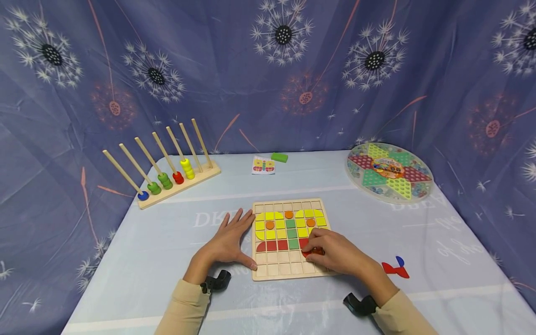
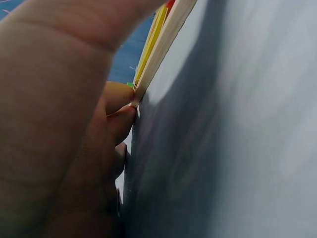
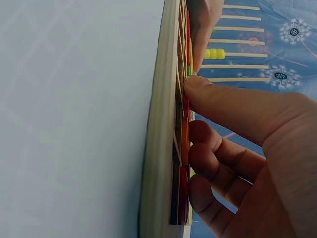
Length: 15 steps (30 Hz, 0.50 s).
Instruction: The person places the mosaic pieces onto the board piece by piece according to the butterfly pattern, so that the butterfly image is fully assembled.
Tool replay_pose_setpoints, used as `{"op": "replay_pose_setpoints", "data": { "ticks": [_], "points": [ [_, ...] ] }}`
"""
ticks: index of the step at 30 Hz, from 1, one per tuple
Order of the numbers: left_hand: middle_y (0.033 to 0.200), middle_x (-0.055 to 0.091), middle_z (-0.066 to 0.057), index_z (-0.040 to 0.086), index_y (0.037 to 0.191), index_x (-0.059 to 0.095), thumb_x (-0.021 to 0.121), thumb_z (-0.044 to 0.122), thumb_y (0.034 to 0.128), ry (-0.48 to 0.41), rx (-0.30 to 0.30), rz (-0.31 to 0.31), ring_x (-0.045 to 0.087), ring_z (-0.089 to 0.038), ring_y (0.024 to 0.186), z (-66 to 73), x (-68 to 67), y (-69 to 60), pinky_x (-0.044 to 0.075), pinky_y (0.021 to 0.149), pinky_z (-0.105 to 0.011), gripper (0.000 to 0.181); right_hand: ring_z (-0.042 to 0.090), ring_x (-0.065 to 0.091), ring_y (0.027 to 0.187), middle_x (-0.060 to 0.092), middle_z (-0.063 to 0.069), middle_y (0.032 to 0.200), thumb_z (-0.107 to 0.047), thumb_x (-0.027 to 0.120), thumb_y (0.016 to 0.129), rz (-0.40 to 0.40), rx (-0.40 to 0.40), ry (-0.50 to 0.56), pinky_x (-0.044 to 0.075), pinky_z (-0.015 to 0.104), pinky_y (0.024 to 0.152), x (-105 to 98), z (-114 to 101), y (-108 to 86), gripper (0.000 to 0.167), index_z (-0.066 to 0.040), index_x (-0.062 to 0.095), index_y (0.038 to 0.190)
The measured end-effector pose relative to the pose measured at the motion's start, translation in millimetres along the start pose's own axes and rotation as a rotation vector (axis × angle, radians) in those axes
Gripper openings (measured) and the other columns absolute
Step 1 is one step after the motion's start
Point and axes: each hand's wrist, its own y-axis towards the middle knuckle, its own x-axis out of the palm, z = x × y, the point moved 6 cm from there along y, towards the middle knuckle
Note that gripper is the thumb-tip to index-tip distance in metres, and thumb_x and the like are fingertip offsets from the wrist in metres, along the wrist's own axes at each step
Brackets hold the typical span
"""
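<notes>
A wooden grid board lies on the table with yellow, green, orange and red tiles set in its squares. My left hand rests spread at its left edge, fingers straight, the thumb touching the lower left side. In the left wrist view, the fingertips meet the board's wooden edge. Over the lower right squares, my right hand bends its fingers and thumb onto a red tile. Up close, the thumb touches red at the board's surface; the fingertips sit beside an orange tile.
Loose red pieces and a blue one lie right of my right hand. Behind the board are a pattern card and green block. A peg stand with beads is back left; a round star-patterned game board is back right.
</notes>
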Motion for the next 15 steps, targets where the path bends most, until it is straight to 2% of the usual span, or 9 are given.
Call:
{"op": "replay_pose_setpoints", "data": {
  "ticks": [3,6,10,15],
  "points": [
    [0.160,0.011,0.000,0.013,0.155,0.019,0.071,0.085,0.0417,0.003,0.004,0.004,0.000,-0.025,0.146,-0.1,0.1,0.0,-0.003,0.114,-0.050,0.144,0.005,0.051,0.081,0.055,-0.016,0.091,-0.032,0.076,0.084,0.000,0.005,-0.012,0.047,0.025,0.073,0,1,-0.4,0.014,-0.027,0.075,0.097],
    [0.160,0.011,0.001,0.014,0.155,0.018,0.071,0.086,0.0413,0.002,0.000,0.000,0.000,-0.024,0.146,-0.9,0.7,0.0,-0.004,0.115,-0.049,0.144,0.005,0.050,0.079,0.055,-0.018,0.091,-0.035,0.075,0.084,0.006,0.047,-0.006,0.046,0.023,0.070,-2,4,-2.2,0.017,-0.029,0.073,0.100],
    [0.160,0.012,0.000,0.013,0.155,0.020,0.070,0.086,0.0411,-0.003,0.007,0.009,0.000,-0.024,0.146,-0.7,0.3,0.0,-0.004,0.114,-0.050,0.144,0.005,0.051,0.078,0.057,-0.018,0.090,-0.035,0.075,0.084,0.041,0.117,0.040,0.047,0.023,0.068,-12,12,-8.3,0.020,-0.029,0.072,0.102],
    [0.160,0.012,-0.001,0.013,0.155,0.020,0.070,0.086,0.0408,0.002,0.005,0.010,0.001,-0.025,0.146,-0.7,-0.2,0.4,-0.003,0.114,-0.050,0.144,0.007,0.054,0.081,0.060,-0.017,0.093,-0.030,0.075,0.085,0.084,0.135,0.121,0.049,0.026,0.071,-30,23,-21.6,0.017,-0.026,0.072,0.101]
  ]
}}
